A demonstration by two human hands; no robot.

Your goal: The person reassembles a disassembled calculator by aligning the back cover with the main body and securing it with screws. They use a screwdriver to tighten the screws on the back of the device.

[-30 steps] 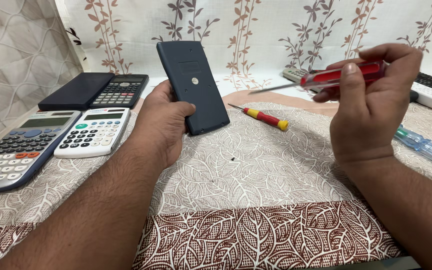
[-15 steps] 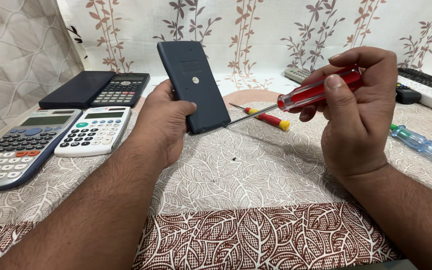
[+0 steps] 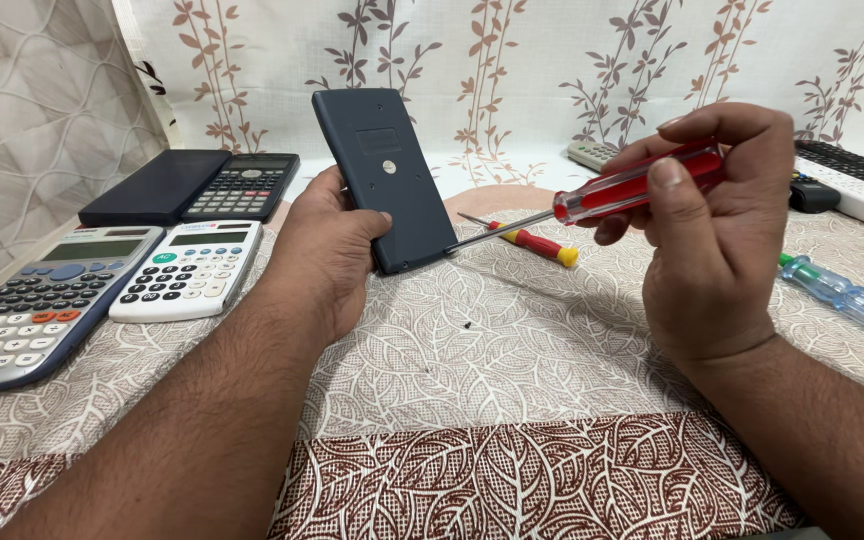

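Note:
My left hand [image 3: 327, 250] holds a dark blue calculator [image 3: 384, 175] propped up on its lower edge, back side toward me. My right hand [image 3: 717, 240] grips a screwdriver with a clear red handle [image 3: 637, 185]. Its metal shaft slants down to the left and the tip touches the calculator's lower right corner. A tiny dark screw [image 3: 466, 324] lies on the leaf-patterned cloth [image 3: 512, 400] just in front of the calculator.
A small red-and-yellow screwdriver [image 3: 532, 243] lies behind the shaft and a clear blue-green one [image 3: 847, 300] at the right. A grey calculator [image 3: 32, 300], a white calculator [image 3: 187, 268] and a black one with open cover [image 3: 207, 185] lie at left. Remote controls [image 3: 852, 175] rest at back right.
My right hand swung the red screwdriver from level in the air down and left, bringing its tip to the calculator's lower right corner. My left hand kept the calculator nearly still.

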